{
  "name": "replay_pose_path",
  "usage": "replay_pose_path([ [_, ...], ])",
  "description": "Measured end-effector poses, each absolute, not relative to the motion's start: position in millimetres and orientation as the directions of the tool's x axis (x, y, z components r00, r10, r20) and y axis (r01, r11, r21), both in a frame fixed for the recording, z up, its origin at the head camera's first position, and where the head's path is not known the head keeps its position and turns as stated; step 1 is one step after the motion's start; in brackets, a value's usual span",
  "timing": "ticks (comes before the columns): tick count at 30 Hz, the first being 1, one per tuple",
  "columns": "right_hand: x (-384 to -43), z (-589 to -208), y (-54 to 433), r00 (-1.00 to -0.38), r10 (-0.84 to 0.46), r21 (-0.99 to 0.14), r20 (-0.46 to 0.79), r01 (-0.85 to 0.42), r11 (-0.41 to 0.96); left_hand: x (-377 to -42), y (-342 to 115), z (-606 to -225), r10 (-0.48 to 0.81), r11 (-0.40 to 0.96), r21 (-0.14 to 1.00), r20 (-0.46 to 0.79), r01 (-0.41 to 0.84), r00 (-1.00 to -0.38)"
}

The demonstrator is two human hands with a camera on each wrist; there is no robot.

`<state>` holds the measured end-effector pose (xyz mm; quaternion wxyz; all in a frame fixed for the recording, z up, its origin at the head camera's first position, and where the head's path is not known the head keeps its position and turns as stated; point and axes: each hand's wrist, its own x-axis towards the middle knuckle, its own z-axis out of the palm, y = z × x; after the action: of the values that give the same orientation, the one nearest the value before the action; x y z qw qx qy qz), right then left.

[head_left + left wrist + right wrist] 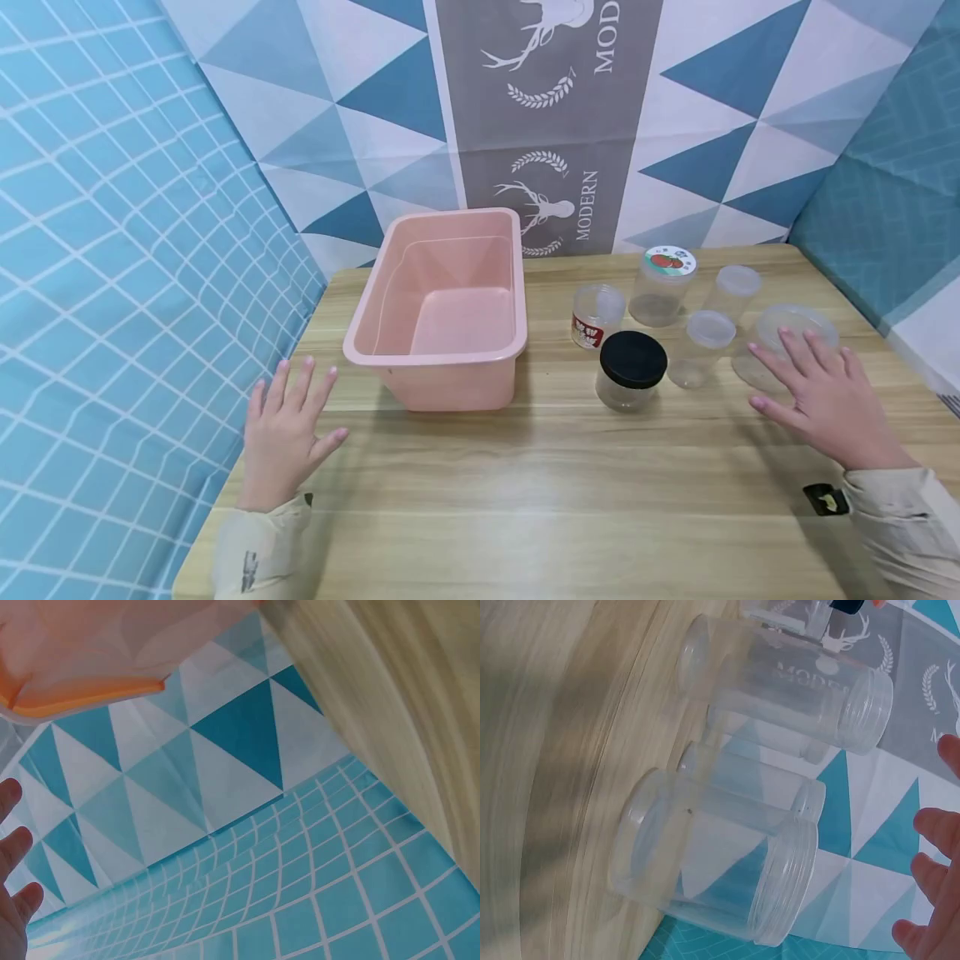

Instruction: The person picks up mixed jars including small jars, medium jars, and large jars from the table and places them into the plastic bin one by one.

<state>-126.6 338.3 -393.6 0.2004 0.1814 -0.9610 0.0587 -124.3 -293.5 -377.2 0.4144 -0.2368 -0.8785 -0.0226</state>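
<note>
My left hand point(281, 442), fingers spread and holding nothing, is at the table's left side, just left of a pink plastic tub point(442, 383). Its fingertips point(28, 900) show at the left wrist view's edge, below the tub. My right hand point(832, 404) is spread too, overlapping a wide clear jar point(757, 371) in the head view. From the right wrist, its fingers point(930, 874) appear apart from that jar point(712, 855). Left of it stand a small clear jar point(693, 362) with a whitish lid and a jar with a black lid point(633, 360).
Behind these are a jar with a red label point(587, 332), one with a tomato picture on its lid point(671, 262) and another small clear jar point(735, 287). The wooden table point(525, 517) meets a patterned cloth point(555, 125) behind and blue tiled cloth point(142, 317) on the left.
</note>
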Motion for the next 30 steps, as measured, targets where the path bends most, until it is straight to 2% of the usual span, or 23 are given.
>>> replay_pose_path([
  [6,-128.8,-393.0,340.7,-0.852,-0.337,-0.066,0.401,-0.394,0.917,-129.7,-289.6,-370.1,0.401,0.881,-0.163,0.755,0.444,-0.519],
  [15,-128.5,-398.1,342.6,-0.808,-0.340,-0.130,0.481,-0.450,0.884,-128.5,-285.5,-371.2,0.396,0.866,-0.156,0.794,0.476,-0.461],
  [24,-131.1,-397.2,341.6,-0.842,-0.266,-0.390,0.469,-0.467,0.794,-138.8,-278.6,-373.1,0.446,0.814,-0.131,0.765,0.566,-0.464],
  [30,-133.0,-402.4,334.8,-0.853,-0.247,-0.490,0.461,-0.476,0.730,-142.3,-272.4,-379.9,0.434,0.802,-0.112,0.784,0.587,-0.443],
])
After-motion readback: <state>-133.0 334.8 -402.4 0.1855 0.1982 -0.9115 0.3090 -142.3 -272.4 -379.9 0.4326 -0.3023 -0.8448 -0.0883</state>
